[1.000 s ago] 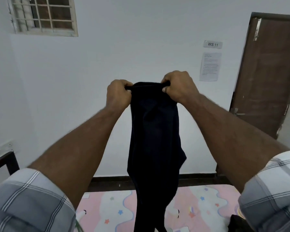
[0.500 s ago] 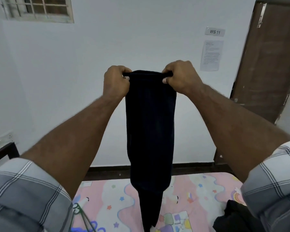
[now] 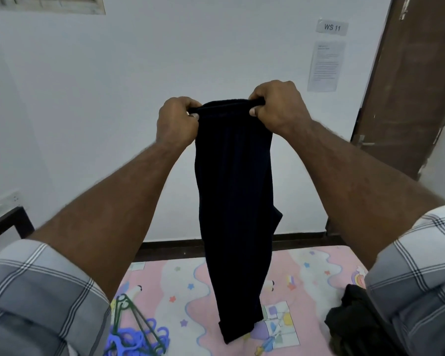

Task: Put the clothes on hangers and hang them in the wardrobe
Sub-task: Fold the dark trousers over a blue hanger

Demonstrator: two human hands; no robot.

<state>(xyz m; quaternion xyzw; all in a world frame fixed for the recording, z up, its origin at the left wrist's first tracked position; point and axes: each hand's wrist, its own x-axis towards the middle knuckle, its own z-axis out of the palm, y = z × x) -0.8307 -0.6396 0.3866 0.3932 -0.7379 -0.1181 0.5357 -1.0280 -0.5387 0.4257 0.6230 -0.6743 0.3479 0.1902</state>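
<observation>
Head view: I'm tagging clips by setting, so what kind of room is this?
Probably a bedroom used as a recording station: a bed with a cartoon sheet, hangers on it, a door, and a "WS 11" sign.

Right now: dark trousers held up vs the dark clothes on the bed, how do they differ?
1. The dark trousers hang lengthwise, smoothed out; the dark pile of clothes is crumpled.
2. The trousers are gripped at the top edge by the left hand and right hand; the pile is untouched, lying on the bed sheet.
3. The trousers are in full view; the pile is partly hidden by the right sleeve.
Shared: both dark, neither on a hanger.
</observation>
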